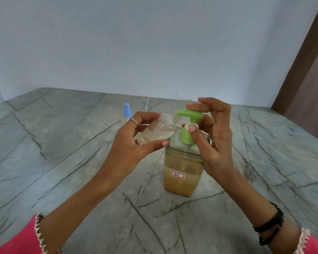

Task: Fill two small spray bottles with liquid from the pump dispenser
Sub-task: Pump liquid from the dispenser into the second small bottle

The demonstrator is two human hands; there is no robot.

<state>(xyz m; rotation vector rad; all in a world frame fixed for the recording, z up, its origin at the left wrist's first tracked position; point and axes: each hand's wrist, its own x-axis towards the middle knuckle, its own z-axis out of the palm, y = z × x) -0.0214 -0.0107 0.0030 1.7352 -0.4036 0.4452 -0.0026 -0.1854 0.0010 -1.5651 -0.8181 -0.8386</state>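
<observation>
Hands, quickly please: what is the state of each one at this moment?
Left hand: grips the uncapped spray bottle, tilted under the spout.
Right hand: holds the green pump head, finger on top, thumb on the collar.

Grey marble-patterned tabletop (62,162) with dark crack-like veins fills near and middle ground. Plain pale blue-white wall (136,43) runs behind its far edge. Brown wooden frame (301,70) slants at far right. Lighting soft, even.

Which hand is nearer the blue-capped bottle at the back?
Left. The left hand is just in front of the blue-capped bottle; the right hand is further right, on the pump.
</observation>
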